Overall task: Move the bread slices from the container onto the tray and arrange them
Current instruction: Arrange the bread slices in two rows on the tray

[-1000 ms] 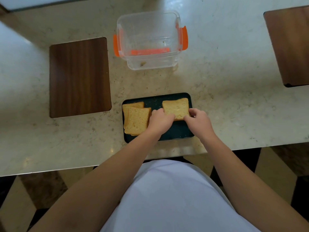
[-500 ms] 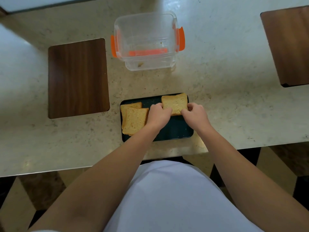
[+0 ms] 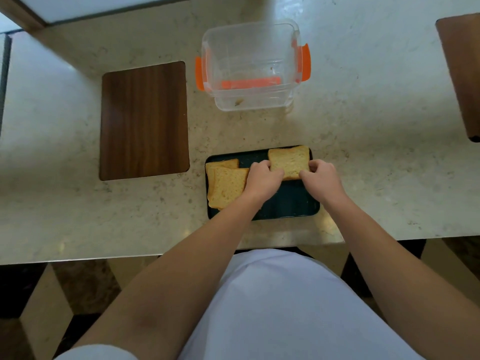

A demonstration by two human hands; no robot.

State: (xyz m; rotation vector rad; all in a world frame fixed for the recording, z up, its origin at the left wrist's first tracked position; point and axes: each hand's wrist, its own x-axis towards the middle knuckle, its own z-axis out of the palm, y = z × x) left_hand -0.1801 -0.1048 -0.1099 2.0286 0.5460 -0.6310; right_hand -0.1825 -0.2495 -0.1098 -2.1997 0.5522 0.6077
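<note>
A dark green tray (image 3: 291, 206) lies near the counter's front edge. Two overlapping bread slices (image 3: 227, 187) rest on its left side. A third bread slice (image 3: 289, 161) sits at the tray's far right corner. My left hand (image 3: 262, 179) pinches that slice's left edge and my right hand (image 3: 320, 179) pinches its near right edge. The clear container (image 3: 250, 66) with orange latches stands behind the tray and holds only a crumb.
A dark wooden board (image 3: 144, 120) lies to the left of the tray. Another wooden board (image 3: 461, 74) sits at the right edge of the view. The marble counter's front edge (image 3: 104, 253) runs just below the tray.
Both hands have pushed the third slice away from me, from the tray's middle right to its far right corner. The two slices on the left have not moved.
</note>
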